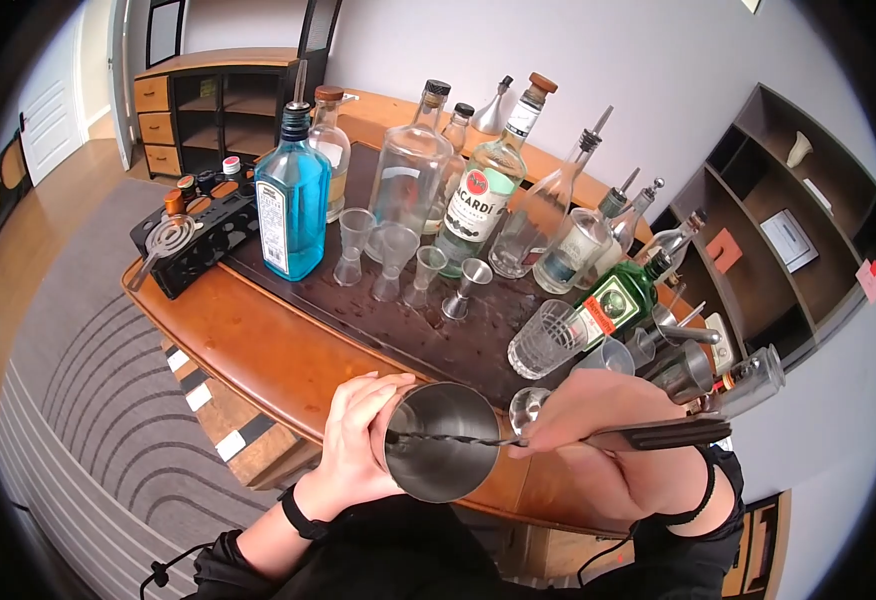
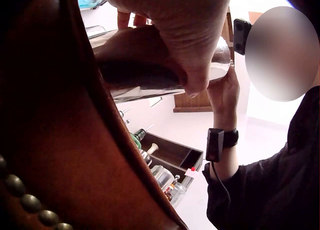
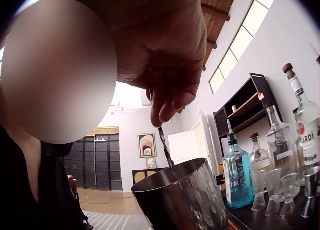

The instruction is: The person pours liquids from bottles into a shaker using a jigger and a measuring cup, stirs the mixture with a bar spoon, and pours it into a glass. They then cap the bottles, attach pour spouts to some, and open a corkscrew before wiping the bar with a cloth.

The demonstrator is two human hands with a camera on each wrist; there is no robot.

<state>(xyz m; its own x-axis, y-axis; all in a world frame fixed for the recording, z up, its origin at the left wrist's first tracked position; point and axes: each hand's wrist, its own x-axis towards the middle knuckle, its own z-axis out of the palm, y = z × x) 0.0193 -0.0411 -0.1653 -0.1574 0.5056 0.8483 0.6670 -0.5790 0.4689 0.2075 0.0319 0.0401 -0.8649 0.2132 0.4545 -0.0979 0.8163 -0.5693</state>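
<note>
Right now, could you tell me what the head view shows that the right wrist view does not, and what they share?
Only the head view shows the left hand gripping the steel shaker tin, the green bottle, the cut-glass tumbler, the black organiser and the dark bar mat.

Only the right wrist view shows the framed picture and the ceiling beams.

Both show the tin, the right hand pinching the twisted bar spoon that dips into it, the blue gin bottle and the Bacardi bottle.

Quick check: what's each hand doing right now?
Left hand: grips the shaker tin.
Right hand: pinches the bar spoon in the tin.
</note>
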